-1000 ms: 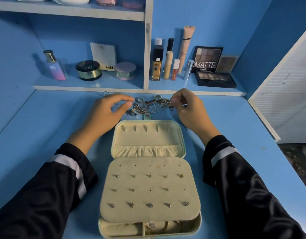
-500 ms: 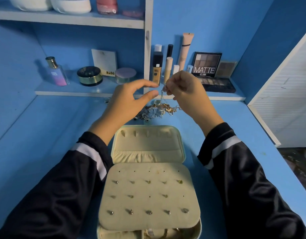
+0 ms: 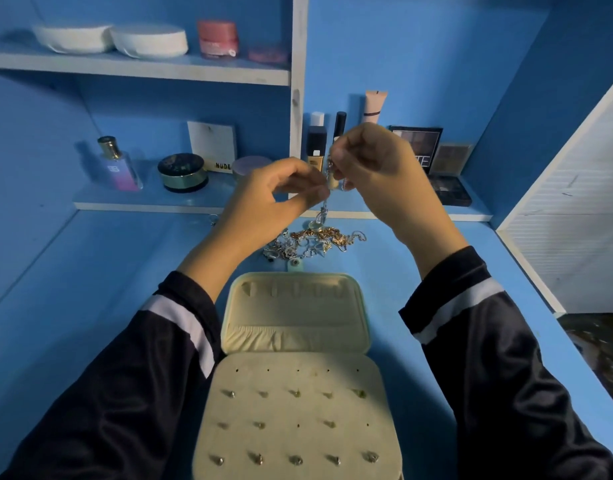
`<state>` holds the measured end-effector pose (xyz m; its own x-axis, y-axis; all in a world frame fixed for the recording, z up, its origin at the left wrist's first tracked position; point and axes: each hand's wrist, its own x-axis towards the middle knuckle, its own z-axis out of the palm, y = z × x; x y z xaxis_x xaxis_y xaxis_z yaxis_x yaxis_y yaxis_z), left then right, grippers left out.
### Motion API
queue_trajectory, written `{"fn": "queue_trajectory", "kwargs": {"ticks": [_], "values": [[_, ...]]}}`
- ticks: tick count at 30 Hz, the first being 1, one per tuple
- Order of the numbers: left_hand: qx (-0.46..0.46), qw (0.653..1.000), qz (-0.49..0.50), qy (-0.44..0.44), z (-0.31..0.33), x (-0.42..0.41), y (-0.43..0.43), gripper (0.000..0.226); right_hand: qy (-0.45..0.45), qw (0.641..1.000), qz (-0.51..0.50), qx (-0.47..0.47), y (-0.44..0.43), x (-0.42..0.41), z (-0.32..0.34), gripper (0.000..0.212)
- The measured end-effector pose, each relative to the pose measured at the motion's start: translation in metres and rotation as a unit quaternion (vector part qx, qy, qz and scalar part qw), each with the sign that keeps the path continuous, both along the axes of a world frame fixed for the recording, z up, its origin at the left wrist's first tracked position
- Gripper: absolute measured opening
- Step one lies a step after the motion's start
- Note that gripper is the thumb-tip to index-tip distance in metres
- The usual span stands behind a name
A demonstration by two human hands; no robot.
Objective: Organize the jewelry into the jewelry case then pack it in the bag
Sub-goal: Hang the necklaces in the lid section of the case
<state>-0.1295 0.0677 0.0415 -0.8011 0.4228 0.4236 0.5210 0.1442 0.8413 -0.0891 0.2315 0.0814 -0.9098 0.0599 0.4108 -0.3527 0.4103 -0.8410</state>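
Above a blue desk [image 3: 90, 271], seen from the head camera, two hands in dark sleeves with a white stripe are raised in front of a shelf of cosmetics [image 3: 319, 147].

The right hand [image 3: 377, 171] is curled, its fingertips pinching the top of a thin necklace chain [image 3: 327, 181]. The left hand [image 3: 274, 199] has thumb and forefinger closed to a narrow pinch on the same chain, a little lower. The chain hangs straight down between them, and its small pendant [image 3: 315, 223] dangles just above a tangled jewelry pile [image 3: 315, 242] on the desk.

Nearer the viewer, the cream jewelry case [image 3: 294, 317] lies open, lid back. Its earring panel [image 3: 298, 410] carries rows of studs, with several holes unfilled. No bag is in view.

The step in hand looks like freeing one necklace from the tangle. To do it well, lift slowly and watch the lower end. If other pieces rise with it, stop and tease the snag loose with the left fingers instead of pulling. Keep the chain hanging straight so it will lie flat in the case.
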Motion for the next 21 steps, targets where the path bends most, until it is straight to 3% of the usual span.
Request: {"fn": "queue_trajectory", "kwargs": {"ticks": [12,21], "values": [[0.013,1.000,-0.022,-0.012,0.005,0.004,0.002,0.007,-0.031,0.998,0.043,-0.031,0.017,0.007,0.007,0.006],[0.033,0.999,0.001,0.015,0.005,0.005,0.006,0.010,-0.027,0.998,0.062,0.019,0.015,0.005,0.002,0.003]]}}
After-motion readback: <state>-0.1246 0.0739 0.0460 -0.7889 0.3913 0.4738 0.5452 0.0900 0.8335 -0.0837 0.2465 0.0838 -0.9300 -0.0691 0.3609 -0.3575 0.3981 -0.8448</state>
